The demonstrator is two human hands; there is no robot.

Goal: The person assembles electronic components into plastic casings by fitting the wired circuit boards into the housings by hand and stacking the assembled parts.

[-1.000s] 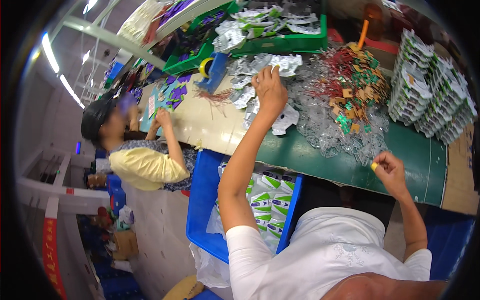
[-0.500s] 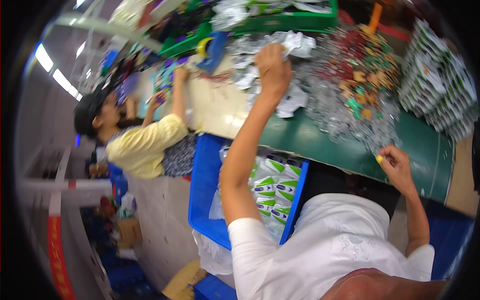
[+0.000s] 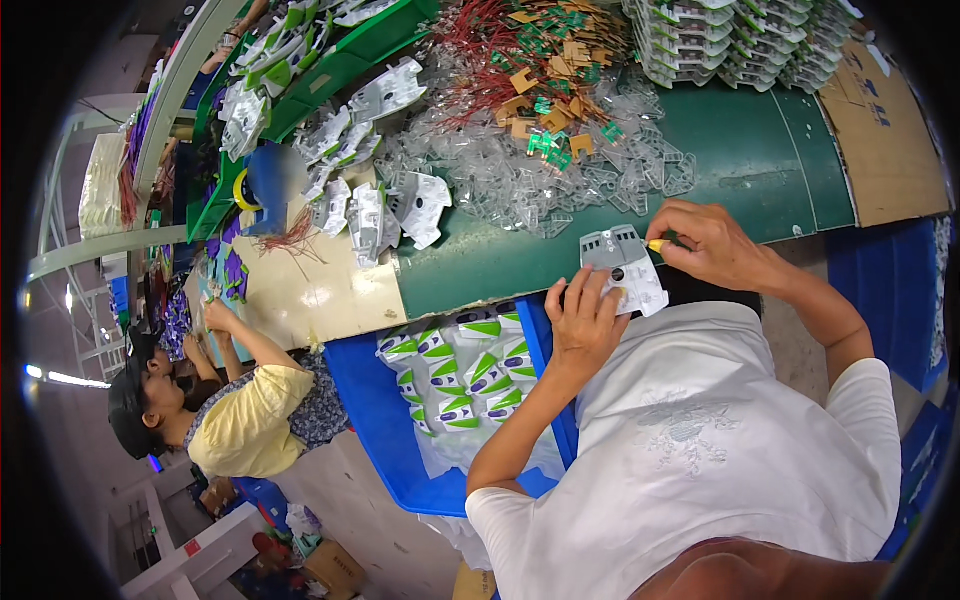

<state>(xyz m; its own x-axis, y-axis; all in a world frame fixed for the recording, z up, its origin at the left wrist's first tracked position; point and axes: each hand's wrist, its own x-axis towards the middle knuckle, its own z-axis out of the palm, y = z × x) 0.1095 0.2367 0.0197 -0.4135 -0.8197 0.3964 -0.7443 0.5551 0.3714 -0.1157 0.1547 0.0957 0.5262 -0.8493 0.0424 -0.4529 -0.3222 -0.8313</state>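
Note:
At the near edge of the green tabletop (image 3: pixel 740 175) lies a white plastic shell (image 3: pixel 632 265) with a row of dark slots along its top and a round dark hole. My left hand (image 3: pixel 583 325) grips its lower left side, fingers spread over the face. From the right, my right hand (image 3: pixel 715 242) pinches a small yellow piece (image 3: pixel 656 245) against the shell's right edge; its kind is too small to make out. Beyond both hands spreads a heap of clear plastic parts (image 3: pixel 560 200). Loose white shells (image 3: pixel 420 208) lie to its left.
Amber and green small boards (image 3: pixel 550 120) with red wires top the heap. White shells stand stacked (image 3: pixel 680 45) at the far right, near a cardboard sheet (image 3: pixel 885 140). A blue bin (image 3: pixel 365 420) of white-green pieces sits left below the table. A co-worker (image 3: pixel 250 420) works farther left.
My left hand has come back from the loose shells at the far side with a white shell in it. My right hand now meets it at the shell's edge. The view has turned.

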